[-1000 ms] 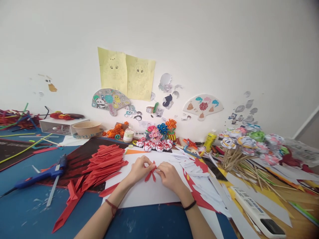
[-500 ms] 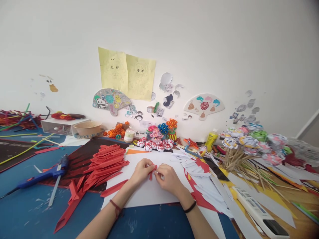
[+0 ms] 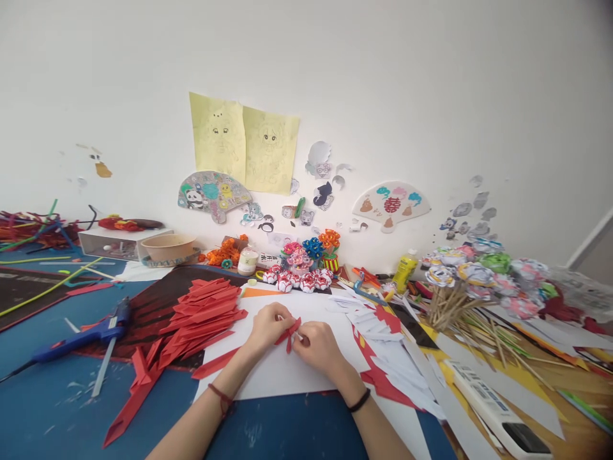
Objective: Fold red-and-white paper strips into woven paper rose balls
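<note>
Between my two hands is a folded red paper strip (image 3: 289, 335), held just above a white sheet of paper (image 3: 272, 374). My left hand (image 3: 271, 326) pinches it from the left, fingers closed. From the right, my right hand (image 3: 317, 345) grips its other side with curled fingers, which hide part of the strip. A heap of folded red paper strips (image 3: 204, 316) lies left of my hands. Folded white paper strips (image 3: 378, 322) are spread to the right.
A blue glue gun (image 3: 90, 335) lies at the left. At the back stand red-and-white paper flowers (image 3: 297, 279), a white jar (image 3: 248, 260) and a yellow bottle (image 3: 405, 269). A bunch of paper flowers on sticks (image 3: 460, 275) and a white handheld device (image 3: 495, 406) are at the right.
The red strip has turned between my fingers, and more of it shows, spread out diagonally. My right hand has turned slightly and sits a little lower.
</note>
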`<state>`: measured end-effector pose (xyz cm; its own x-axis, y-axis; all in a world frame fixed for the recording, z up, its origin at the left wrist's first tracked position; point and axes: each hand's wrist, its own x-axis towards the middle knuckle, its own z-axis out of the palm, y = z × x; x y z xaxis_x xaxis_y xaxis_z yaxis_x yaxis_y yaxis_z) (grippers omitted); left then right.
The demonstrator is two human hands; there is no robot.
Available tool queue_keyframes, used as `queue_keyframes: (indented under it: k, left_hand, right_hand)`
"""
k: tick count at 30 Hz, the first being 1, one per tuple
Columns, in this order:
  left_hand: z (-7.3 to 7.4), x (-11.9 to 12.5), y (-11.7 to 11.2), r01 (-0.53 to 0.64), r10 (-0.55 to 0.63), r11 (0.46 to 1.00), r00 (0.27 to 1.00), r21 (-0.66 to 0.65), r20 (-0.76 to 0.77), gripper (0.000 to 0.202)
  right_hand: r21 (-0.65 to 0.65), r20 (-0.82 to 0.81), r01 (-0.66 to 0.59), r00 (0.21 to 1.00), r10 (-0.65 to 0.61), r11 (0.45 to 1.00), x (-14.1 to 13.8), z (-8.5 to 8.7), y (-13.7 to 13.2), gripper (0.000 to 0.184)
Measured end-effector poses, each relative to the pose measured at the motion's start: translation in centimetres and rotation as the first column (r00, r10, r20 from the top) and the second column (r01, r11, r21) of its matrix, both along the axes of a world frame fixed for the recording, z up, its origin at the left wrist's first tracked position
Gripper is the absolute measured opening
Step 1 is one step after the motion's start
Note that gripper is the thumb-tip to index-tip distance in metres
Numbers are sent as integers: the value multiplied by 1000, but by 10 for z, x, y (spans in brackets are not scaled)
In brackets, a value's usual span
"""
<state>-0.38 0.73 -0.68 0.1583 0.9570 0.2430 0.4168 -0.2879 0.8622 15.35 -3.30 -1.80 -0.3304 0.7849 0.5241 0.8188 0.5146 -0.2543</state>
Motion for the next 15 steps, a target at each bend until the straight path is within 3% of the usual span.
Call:
queue_keyframes:
  k: [6,15]
  left_hand:
    - [0,-1,2,-43,43,998,999,36,7,15]
    - [-3,1,4,-47,47,999,999,-1,13,14]
  right_hand:
    - [-47,-33,108,993,-109,993,-3,3,-1,26]
    - [-24,-10,109,994,-109,994,-2,1,-1,24]
